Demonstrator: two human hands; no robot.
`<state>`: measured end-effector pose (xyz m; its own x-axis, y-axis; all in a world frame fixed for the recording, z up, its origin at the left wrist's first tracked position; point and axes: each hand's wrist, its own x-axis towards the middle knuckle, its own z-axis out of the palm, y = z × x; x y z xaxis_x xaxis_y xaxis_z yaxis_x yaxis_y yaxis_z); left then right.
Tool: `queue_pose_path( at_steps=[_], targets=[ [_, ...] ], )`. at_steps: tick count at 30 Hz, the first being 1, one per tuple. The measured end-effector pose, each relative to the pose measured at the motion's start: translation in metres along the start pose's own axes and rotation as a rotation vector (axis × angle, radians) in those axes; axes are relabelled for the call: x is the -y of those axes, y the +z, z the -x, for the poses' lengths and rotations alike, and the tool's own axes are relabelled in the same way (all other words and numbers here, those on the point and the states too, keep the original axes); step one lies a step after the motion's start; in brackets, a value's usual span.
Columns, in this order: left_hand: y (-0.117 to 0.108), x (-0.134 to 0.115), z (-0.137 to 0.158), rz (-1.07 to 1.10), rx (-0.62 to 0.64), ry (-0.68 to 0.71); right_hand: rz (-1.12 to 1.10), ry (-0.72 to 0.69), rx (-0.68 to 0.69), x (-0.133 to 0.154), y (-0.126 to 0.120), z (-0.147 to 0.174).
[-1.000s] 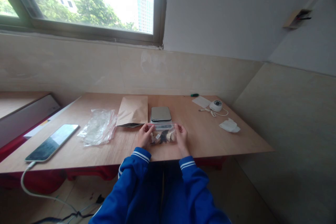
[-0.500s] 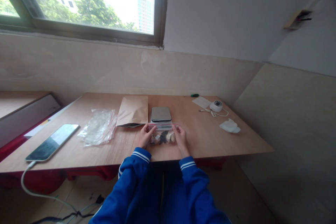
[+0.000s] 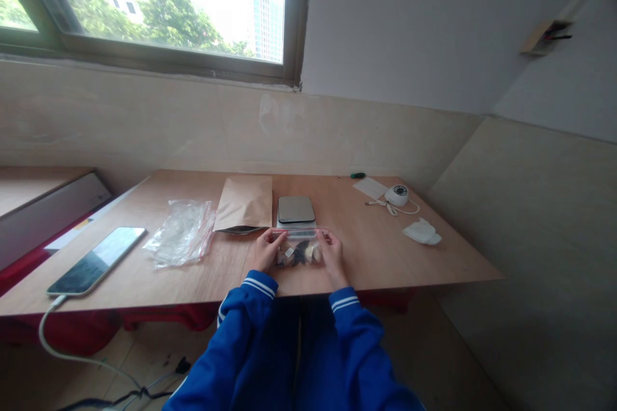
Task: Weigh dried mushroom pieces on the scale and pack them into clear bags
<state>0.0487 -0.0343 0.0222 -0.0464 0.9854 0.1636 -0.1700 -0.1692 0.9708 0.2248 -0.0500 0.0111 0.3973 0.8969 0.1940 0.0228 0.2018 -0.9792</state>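
Between my two hands is a clear zip bag (image 3: 299, 252) with a reddish strip along its top edge. Several small brown, black and pale pieces lie inside it; their kind is too small to tell. My left hand (image 3: 268, 250) pinches the bag's upper left corner, closed on it. On the other side my right hand (image 3: 331, 252) grips the upper right corner, also closed. Just behind the bag stands a small flat scale (image 3: 295, 209), its front partly seen through the plastic. A brown paper pouch (image 3: 245, 202) lies left of the scale with its mouth facing me.
Clear plastic bags (image 3: 180, 234) and a phone (image 3: 96, 261) on a white cable lie to the left. At the right are a white dome camera (image 3: 397, 195) with its cord, a white paper (image 3: 369, 188), a crumpled white wrapper (image 3: 422, 231) and a green-handled tool (image 3: 357, 175).
Both hands hold the same corners of the zip bag, and its top edge has shifted only very slightly. Everything else on the table is unmoved.
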Motion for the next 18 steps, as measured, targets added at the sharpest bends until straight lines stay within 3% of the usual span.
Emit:
queue_pose_path(
  at_steps=[11,18],
  targets=[
    [0.002,-0.007,0.002,-0.024,0.026,0.023,-0.182,0.116,0.137,0.004,0.000,0.000],
    [0.002,-0.013,0.005,-0.080,0.057,-0.031,-0.110,0.129,0.133,0.002,0.001,0.001]
  ],
)
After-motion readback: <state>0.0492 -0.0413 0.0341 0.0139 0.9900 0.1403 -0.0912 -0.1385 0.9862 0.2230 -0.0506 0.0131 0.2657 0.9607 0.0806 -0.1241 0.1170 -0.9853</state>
